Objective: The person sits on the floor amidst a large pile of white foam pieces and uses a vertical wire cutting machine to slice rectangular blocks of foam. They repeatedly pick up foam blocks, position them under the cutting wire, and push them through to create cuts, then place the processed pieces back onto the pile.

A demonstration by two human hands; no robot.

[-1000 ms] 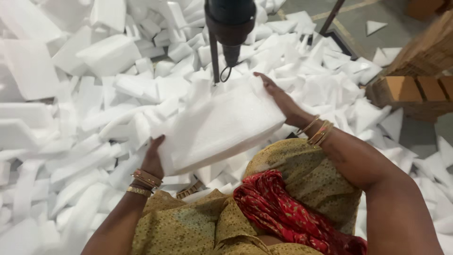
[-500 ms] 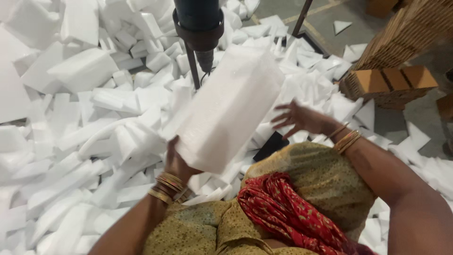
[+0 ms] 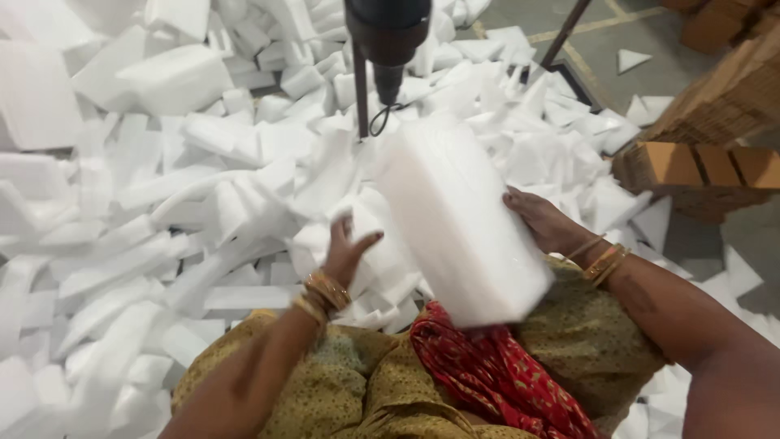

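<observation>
Since half a second ago the white foam block (image 3: 463, 219) has swung round from a broad slab facing the camera to a long piece running lengthwise away from the person, and the left hand (image 3: 345, 248) has come off it, while the right hand (image 3: 543, 221) has moved in against its side. Nearest the camera lie the person's lap in mustard patterned cloth (image 3: 357, 390) and a red scarf (image 3: 496, 374), with the near end of the block hanging just above the scarf. Next out, the left hand's grip is released: fingers spread and lifted, close beside the block's left face but apart from it (gold bangles sit at both wrists). The right hand's grip is on the block, palm and fingers pressed flat to its right side, so that hand alone carries it, tilted and clear of the floor. Beyond it, the block's far end points at the dark machine head (image 3: 388, 32) hanging down from above, with a thin rod and a wire loop under it; whether the foam touches the rod I cannot tell. As for progress, heaps of white foam offcuts (image 3: 162, 203) already cover the floor all round, suggesting much cutting is done, yet this block looks whole and uncut. Farthest, at right, stand stacked cardboard pieces (image 3: 715, 162) on grey floor.
</observation>
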